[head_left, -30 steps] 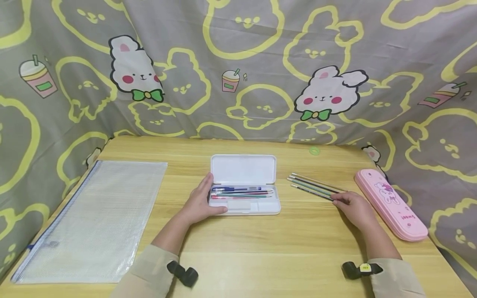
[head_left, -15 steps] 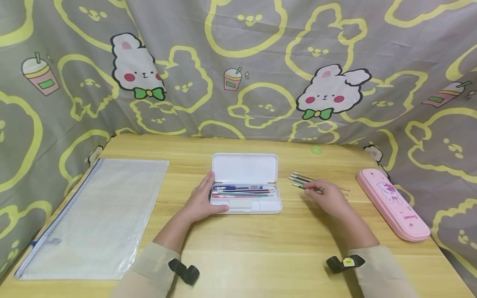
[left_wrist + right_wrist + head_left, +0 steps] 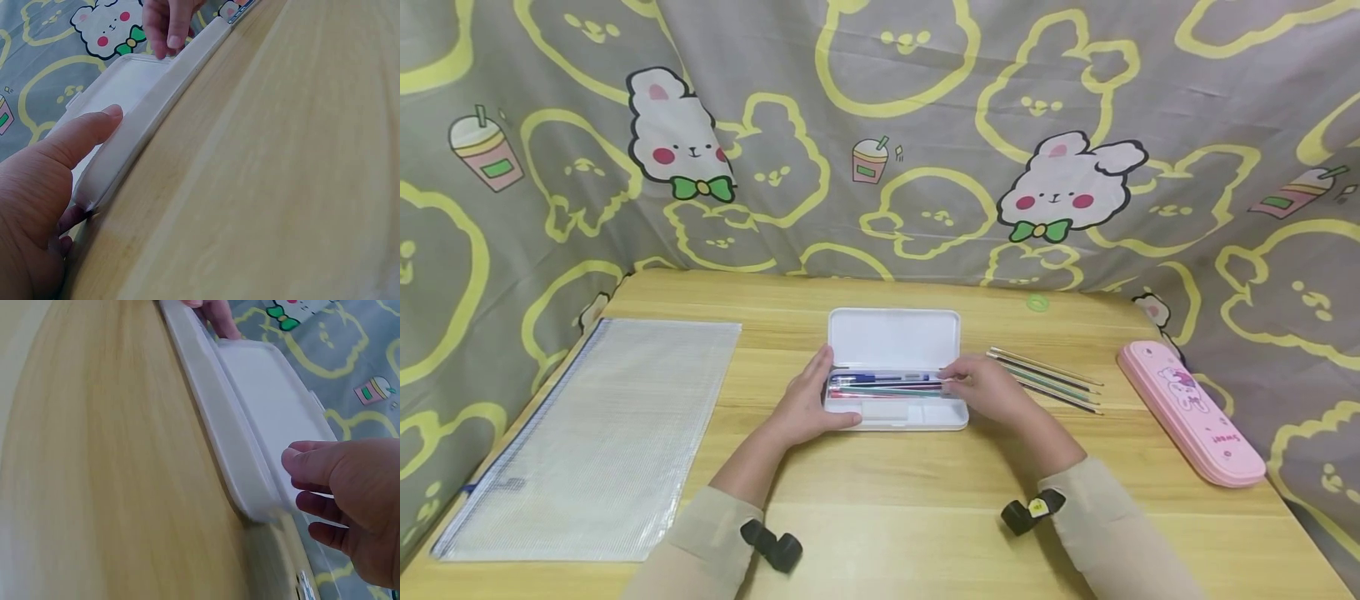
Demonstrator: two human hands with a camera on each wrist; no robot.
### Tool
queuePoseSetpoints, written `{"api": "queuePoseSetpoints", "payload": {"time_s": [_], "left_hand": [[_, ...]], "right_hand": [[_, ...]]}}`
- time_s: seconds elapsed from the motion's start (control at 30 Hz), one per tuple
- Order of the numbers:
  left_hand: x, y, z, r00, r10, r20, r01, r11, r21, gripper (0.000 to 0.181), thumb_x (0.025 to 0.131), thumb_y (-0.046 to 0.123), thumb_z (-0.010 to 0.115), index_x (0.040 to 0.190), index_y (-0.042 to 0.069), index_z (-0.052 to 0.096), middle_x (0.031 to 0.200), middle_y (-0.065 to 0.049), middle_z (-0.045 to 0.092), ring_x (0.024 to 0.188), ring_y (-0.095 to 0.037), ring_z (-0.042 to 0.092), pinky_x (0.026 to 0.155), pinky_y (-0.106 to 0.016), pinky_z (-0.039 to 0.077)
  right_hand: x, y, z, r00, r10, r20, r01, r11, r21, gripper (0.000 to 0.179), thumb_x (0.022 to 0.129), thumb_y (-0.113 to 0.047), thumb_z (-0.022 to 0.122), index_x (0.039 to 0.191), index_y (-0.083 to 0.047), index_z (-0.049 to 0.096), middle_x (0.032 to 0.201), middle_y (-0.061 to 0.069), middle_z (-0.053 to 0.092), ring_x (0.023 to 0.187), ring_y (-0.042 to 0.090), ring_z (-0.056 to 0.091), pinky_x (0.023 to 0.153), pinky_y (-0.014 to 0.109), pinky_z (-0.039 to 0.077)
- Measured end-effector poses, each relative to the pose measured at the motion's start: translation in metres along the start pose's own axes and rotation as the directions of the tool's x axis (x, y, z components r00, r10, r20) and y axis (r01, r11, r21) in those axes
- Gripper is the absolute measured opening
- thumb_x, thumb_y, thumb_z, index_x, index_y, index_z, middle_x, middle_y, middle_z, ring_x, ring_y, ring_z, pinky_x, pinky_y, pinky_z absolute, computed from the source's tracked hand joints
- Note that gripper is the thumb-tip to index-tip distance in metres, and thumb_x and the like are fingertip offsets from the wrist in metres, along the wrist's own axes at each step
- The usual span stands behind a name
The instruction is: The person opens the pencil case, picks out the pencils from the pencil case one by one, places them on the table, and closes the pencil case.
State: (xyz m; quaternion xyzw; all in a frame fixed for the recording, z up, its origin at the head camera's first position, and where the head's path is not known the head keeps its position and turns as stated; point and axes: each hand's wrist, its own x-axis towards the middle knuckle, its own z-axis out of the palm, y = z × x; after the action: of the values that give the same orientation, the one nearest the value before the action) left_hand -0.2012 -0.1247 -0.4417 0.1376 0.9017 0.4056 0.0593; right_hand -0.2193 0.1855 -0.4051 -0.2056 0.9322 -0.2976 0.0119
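Observation:
A white pencil box (image 3: 895, 337) stands with its lid raised. Inside lie a blue pen (image 3: 872, 378), several pencils (image 3: 887, 391) and a white block like an eraser (image 3: 885, 412). My left hand (image 3: 805, 406) grips the box's left end, thumb over the front rim and fingers along the side. Over the right end of the box is my right hand (image 3: 988, 387), its fingertips at the tips of the pencils. In the right wrist view its fingers (image 3: 312, 464) are loosely bent, with nothing visible between them. More striped pencils (image 3: 1060, 379) lie on the table right of the box.
A clear mesh zip pouch (image 3: 587, 442) lies flat on the left side of the wooden table (image 3: 880, 508). At the right is a pink pencil case (image 3: 1191, 412). A small green ring (image 3: 1037, 302) lies near the back edge, before a patterned curtain (image 3: 925, 125).
My right hand has moved left from the loose pencils, past them, to the box's right end. Those pencils stay on the table. My left hand keeps its grip on the box.

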Motion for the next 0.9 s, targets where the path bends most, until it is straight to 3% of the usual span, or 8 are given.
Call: {"api": "queuePoseSetpoints", "payload": {"time_s": [0.4,0.67,0.9], "left_hand": [[0.001,0.001,0.000,1.000,0.002,0.009,-0.002,1.000,-0.005,0.121,0.072,0.044,0.084,0.158,0.006,0.008,0.167,-0.011,0.004,0.151,-0.041,0.010,0.121,-0.059,0.016],[0.000,0.002,0.000,1.000,-0.003,0.014,0.003,1.000,-0.006,0.121,0.072,0.045,0.084,0.158,0.007,0.007,0.167,-0.011,0.004,0.151,-0.041,0.010,0.120,-0.060,0.016],[0.000,0.001,-0.001,1.000,-0.006,0.014,0.006,1.000,0.000,0.121,0.072,0.045,0.083,0.158,0.006,0.007,0.167,-0.011,0.004,0.151,-0.041,0.010,0.121,-0.059,0.016]], "right_hand": [[0.018,-0.013,0.006,0.992,-0.005,0.129,0.026,0.986,-0.163,0.021,0.088,-0.015,0.071,0.107,-0.009,0.075,0.107,0.007,0.075,0.106,0.027,0.067,0.096,0.046,0.051],[0.019,-0.021,0.009,0.992,-0.012,0.129,0.042,0.971,-0.235,0.020,0.085,-0.012,0.072,0.105,-0.009,0.076,0.106,0.008,0.075,0.104,0.029,0.068,0.095,0.046,0.051],[0.019,-0.023,0.011,0.987,-0.082,0.138,0.122,0.942,-0.313,0.018,0.085,-0.012,0.072,0.102,-0.010,0.077,0.103,0.007,0.075,0.100,0.027,0.069,0.092,0.043,0.054]]}}
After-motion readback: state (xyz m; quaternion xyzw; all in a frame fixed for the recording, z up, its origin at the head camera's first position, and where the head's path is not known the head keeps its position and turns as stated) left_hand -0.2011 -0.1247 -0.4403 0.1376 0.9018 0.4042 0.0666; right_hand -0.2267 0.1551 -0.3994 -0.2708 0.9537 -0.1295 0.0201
